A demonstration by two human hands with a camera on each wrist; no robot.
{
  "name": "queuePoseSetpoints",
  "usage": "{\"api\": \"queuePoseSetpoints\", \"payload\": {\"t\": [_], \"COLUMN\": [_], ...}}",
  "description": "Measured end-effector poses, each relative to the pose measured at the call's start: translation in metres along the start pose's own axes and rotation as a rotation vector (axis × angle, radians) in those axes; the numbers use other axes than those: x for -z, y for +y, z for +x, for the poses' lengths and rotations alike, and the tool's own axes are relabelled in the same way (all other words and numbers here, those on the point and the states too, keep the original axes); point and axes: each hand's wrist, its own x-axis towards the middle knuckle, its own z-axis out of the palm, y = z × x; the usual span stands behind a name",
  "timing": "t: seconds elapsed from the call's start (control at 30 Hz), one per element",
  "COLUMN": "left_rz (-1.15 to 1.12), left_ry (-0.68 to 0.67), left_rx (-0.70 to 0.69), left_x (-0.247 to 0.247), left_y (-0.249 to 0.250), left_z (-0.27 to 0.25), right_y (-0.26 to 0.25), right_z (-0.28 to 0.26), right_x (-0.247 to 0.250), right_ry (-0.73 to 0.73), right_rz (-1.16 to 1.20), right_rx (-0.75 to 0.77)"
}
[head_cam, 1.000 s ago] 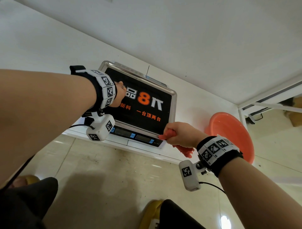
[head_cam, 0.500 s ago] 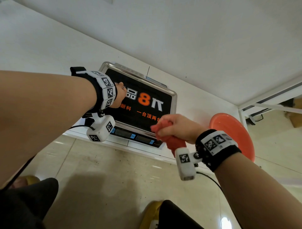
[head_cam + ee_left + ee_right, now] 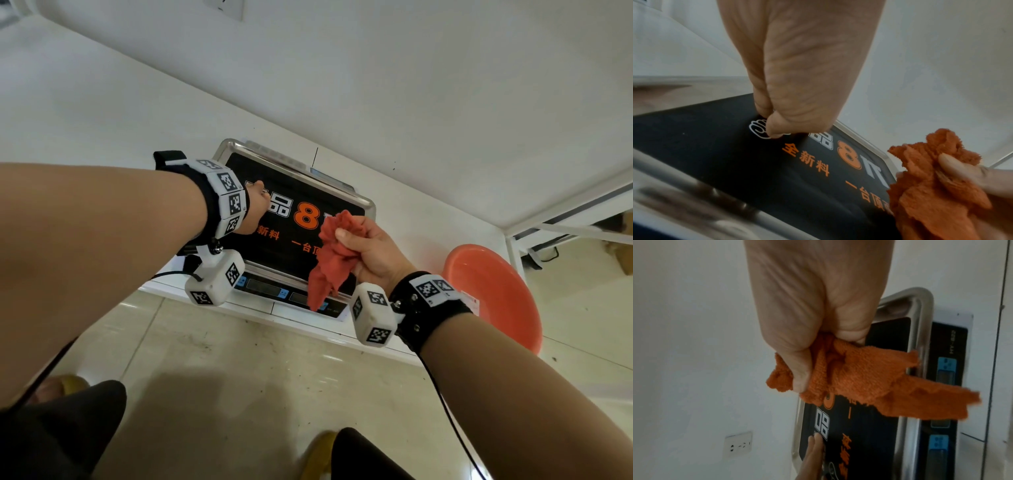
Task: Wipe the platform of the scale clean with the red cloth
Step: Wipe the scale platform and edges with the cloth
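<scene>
The scale (image 3: 291, 240) sits on the white bench (image 3: 102, 113), its black platform (image 3: 284, 246) framed by a steel rim. The right hand (image 3: 373, 250) has its fingers curled tight around the bunched red cloth (image 3: 330, 260), held just above the platform's right part. The left hand (image 3: 255, 209) rests straight fingertips on the platform's left part. An orange basin (image 3: 493, 294) stands to the right

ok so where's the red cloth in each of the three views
Head view: red cloth right of centre, bunched in the right hand, over the scale's platform.
Left wrist view: lower right corner, beside the orange print.
Right wrist view: centre, trailing right from the fist.
Shared landmark: the big orange 8 on the platform, beside the cloth.
</scene>
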Motion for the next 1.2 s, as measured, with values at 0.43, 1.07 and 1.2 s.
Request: {"api": "queuePoseSetpoints", "payload": {"t": [0.43, 1.07, 1.2], "left_rz": [0.053, 0.069, 0.063], "left_ry": [0.012, 0.039, 0.037], "left_rx": [-0.009, -0.007, -0.012], "left_x": [-0.006, -0.008, -0.007], "left_y": [-0.001, -0.001, 0.0], "left_z": [0.009, 0.011, 0.01], "right_y": [-0.008, -0.007, -0.008], "right_z": [-0.009, -0.025, -0.024], "right_x": [0.023, -0.005, -0.008], "right_ry": [0.027, -0.322, -0.385], "right_rz": [-1.042, -1.928, -1.919], "right_rx": [0.099, 0.099, 0.149]}}
